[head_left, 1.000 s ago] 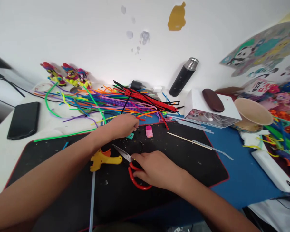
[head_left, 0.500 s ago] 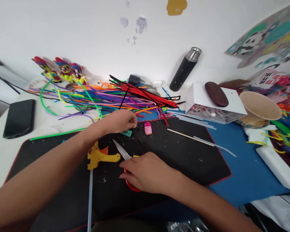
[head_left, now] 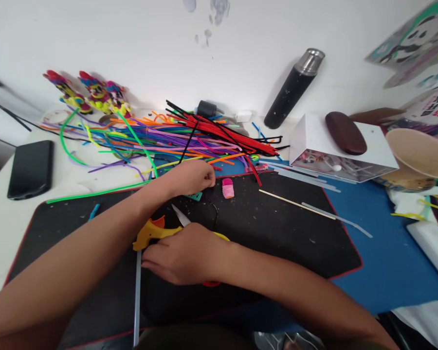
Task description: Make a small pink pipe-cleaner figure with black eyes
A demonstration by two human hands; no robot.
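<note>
My left hand (head_left: 194,178) is closed in a loose fist above the black mat; what it pinches, if anything, is hidden. Beneath it a small teal piece (head_left: 195,196) peeks out, and a pink fuzzy piece (head_left: 228,188) lies just to its right. My right hand (head_left: 188,253) reaches across the scissors (head_left: 181,216), thumb and fingers slightly apart, with its fingertips beside the yellow hot glue gun (head_left: 145,237). Much of the scissors and part of the gun's handle are hidden under this hand. A translucent glue stick (head_left: 137,301) extends from the gun toward me.
Behind my hands lies a heap of colourful pipe cleaners (head_left: 204,133). A flask (head_left: 295,88) leans on the wall beside a white box (head_left: 377,141) topped by a dark case (head_left: 346,132). Three fuzzy figures (head_left: 95,92) and a phone (head_left: 31,169) are at left.
My right hand has moved left from the scissors' handles to beside the glue gun. My left hand stays closed in nearly the same place. The camera view has tilted slightly.
</note>
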